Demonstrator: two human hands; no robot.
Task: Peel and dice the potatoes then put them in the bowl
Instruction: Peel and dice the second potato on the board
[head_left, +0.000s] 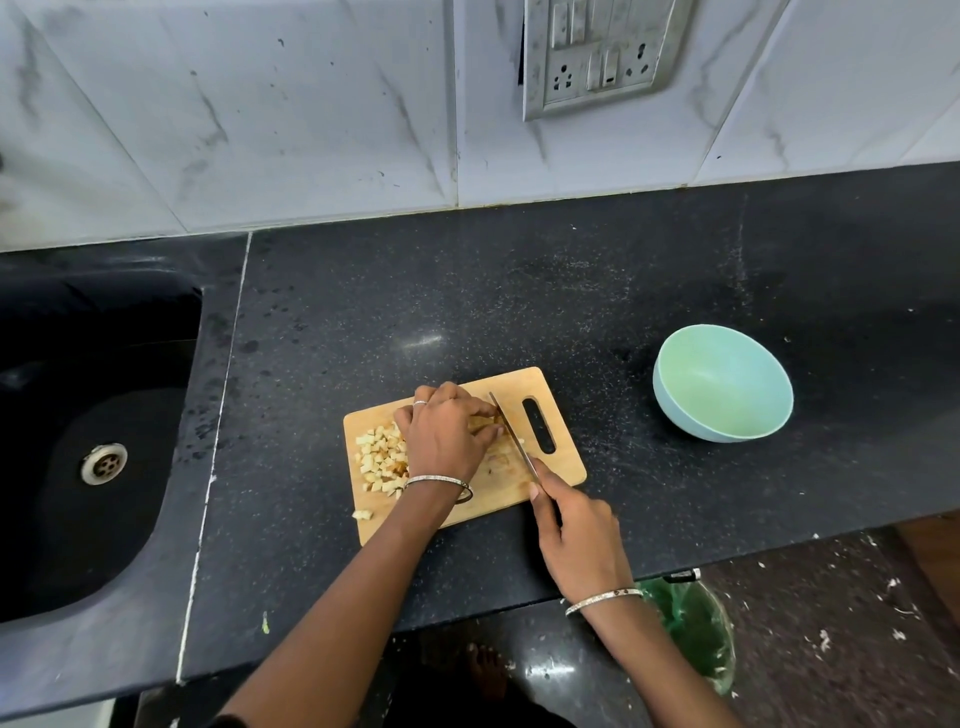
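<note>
**Dicing under way, bowl waiting**

From the head view, our left hand (447, 431) curls its fingers over the uncut potato piece (483, 422) on the cutting board (566, 457), steadying it. Our right hand (576, 540) grips the knife (511, 434), its blade close beside those fingers. We count one board, one knife and one empty bowl (722, 384), which stands well apart on the bench (467, 312). The diced cubes (382, 457) are too many to count.

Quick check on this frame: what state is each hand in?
Left hand: fingers curled over a potato piece, holding it down on the cutting board.
Right hand: closed around the knife handle.
</note>
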